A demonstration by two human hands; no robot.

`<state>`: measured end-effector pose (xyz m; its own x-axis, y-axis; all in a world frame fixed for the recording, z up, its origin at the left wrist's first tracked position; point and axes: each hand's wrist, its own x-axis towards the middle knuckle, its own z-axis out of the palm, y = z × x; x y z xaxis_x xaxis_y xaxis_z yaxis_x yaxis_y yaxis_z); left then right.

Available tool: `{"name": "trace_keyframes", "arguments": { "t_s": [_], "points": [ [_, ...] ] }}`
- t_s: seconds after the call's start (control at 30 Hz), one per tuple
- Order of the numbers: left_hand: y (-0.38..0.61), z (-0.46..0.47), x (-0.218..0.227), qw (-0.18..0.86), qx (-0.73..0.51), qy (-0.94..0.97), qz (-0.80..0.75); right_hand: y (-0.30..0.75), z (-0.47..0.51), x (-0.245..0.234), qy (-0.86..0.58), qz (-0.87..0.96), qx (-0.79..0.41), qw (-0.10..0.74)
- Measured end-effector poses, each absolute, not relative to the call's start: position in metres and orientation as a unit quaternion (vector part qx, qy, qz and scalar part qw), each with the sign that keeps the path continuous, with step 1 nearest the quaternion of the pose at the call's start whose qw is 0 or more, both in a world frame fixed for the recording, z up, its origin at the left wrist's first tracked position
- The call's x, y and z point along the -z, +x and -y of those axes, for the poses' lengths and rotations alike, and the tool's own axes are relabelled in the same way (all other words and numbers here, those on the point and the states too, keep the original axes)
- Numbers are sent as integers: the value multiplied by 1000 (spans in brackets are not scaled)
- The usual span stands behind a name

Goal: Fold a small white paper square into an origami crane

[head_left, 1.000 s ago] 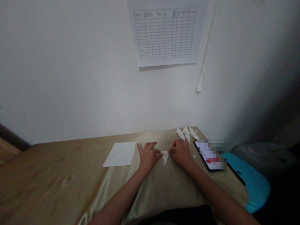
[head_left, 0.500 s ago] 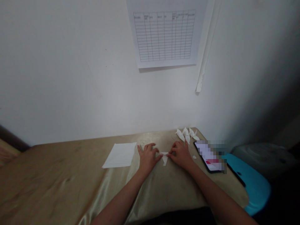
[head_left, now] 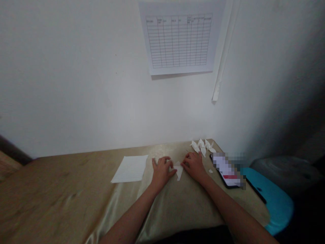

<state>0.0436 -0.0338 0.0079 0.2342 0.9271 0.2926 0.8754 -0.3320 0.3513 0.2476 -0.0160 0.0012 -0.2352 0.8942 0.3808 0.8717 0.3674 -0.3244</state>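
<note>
The left hand (head_left: 161, 171) lay palm down on the surface (head_left: 76, 189), which was covered in a shiny tan cloth. Its grip was spread, the fingers fanned toward the far edge, and the thumb reached right to touch the left side of a small folded white paper (head_left: 179, 170). The right hand (head_left: 194, 166) sat just beside it. Its fingers were bent and bunched over the right side of the same paper. Whether that grip pinched the paper or only pressed it down could not be told, as the piece was too small and dim.

The folded paper lay flat on the cloth between the two hands, near the far edge and right of the middle. One point faced the near edge.

A lined sheet (head_left: 130, 168) lay flat just to the left of the left hand. A cluster of folded white pieces (head_left: 202, 146) sat in the far right corner. A phone (head_left: 225, 169) with a lit screen rested along the right edge, and a tiny white scrap (head_left: 210, 171) lay between it and the right hand. A blue seat (head_left: 269, 196) stood beyond the right edge. A ruled chart (head_left: 179, 40) hung on the wall above.
</note>
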Motion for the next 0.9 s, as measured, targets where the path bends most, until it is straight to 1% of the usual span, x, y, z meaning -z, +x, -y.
{"name": "trace_keyframes", "arguments": {
  "t_s": [0.47, 0.57, 0.7, 0.9],
  "points": [
    [42, 30, -1, 49, -209, 783, -584, 241, 10, 4, -583, 776, 0, 243],
    [42, 30, 0, 42, -209, 781, -587, 240, 11, 2, -579, 776, -15, 252],
    [44, 32, -3, 41, -205, 781, -589, 245, 16, -2, -524, 807, -53, 267],
    [45, 32, -4, 47, -206, 788, -578, 252, 21, -3, -479, 844, -112, 214]
  ]
}}
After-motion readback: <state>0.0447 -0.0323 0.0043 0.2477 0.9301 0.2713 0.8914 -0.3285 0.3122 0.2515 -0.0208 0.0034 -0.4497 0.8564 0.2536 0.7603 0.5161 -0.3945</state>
